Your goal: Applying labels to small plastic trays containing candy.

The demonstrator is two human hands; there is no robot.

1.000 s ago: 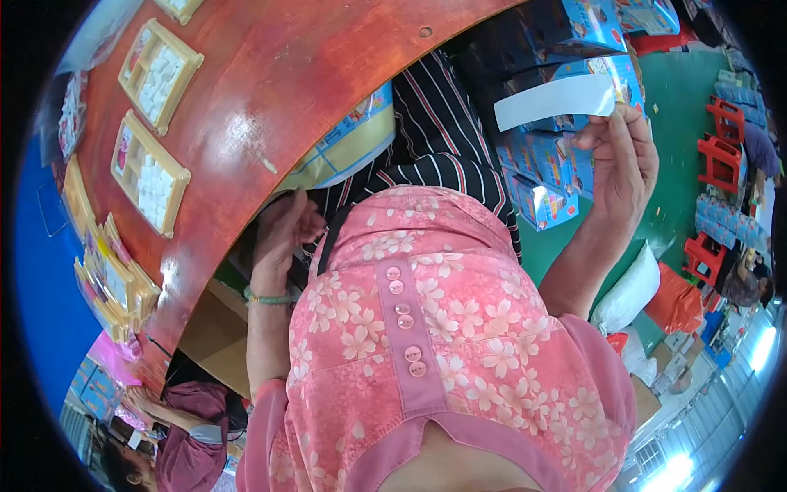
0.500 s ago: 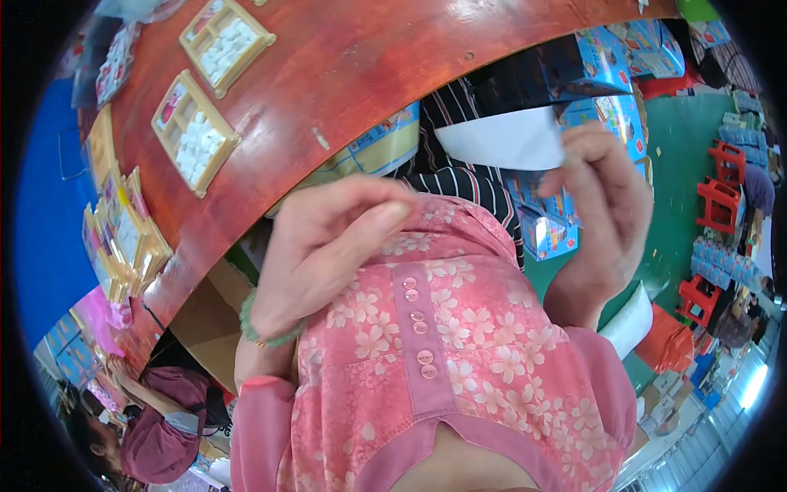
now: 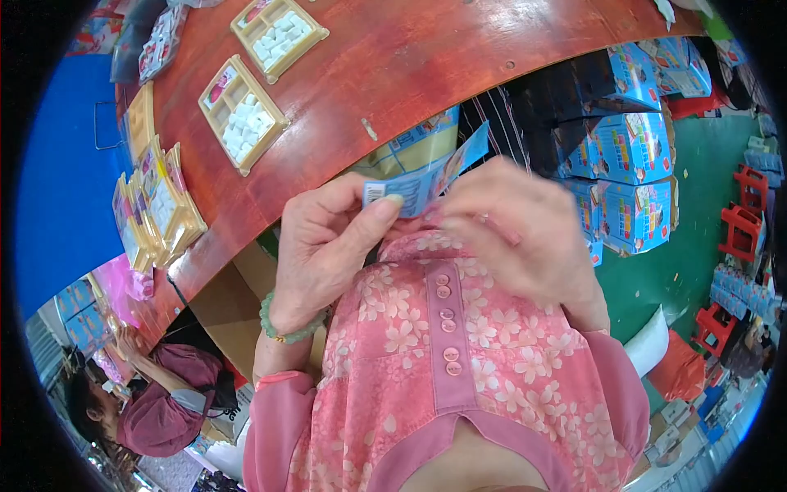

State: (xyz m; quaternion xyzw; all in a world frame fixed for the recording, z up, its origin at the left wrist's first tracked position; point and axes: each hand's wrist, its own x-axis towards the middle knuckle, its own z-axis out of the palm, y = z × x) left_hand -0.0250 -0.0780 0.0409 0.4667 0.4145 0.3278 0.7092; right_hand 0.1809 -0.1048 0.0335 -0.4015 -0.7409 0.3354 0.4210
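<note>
At the far left of the grip, a co-worker in a dark pink top (image 3: 156, 410) bends over low down, and above, on the red-brown tabletop (image 3: 393, 66), lie yellow trays of small white pieces (image 3: 244, 115), with a stack of the same trays (image 3: 160, 205) near the edge. Closer, the left hand (image 3: 328, 246), with a green bead bracelet (image 3: 287, 328) on the wrist, pinches the lower corner of a blue printed card (image 3: 422, 184) between thumb and fingers. Half a second ago this hand was open and empty, coming up in front of the chest; now it is closed on the card. The right hand (image 3: 516, 238) has come down from its higher place and meets the left one; its fingers curl at the card's right side, so it seems to grip the card too, though motion blur hides the fingertips. The card is thus held by both hands, just above the pink flowered shirt (image 3: 459, 369). I judge it is being folded or opened. Right of the grip stand blue printed boxes (image 3: 631, 164) on a green floor (image 3: 697, 221).
</note>
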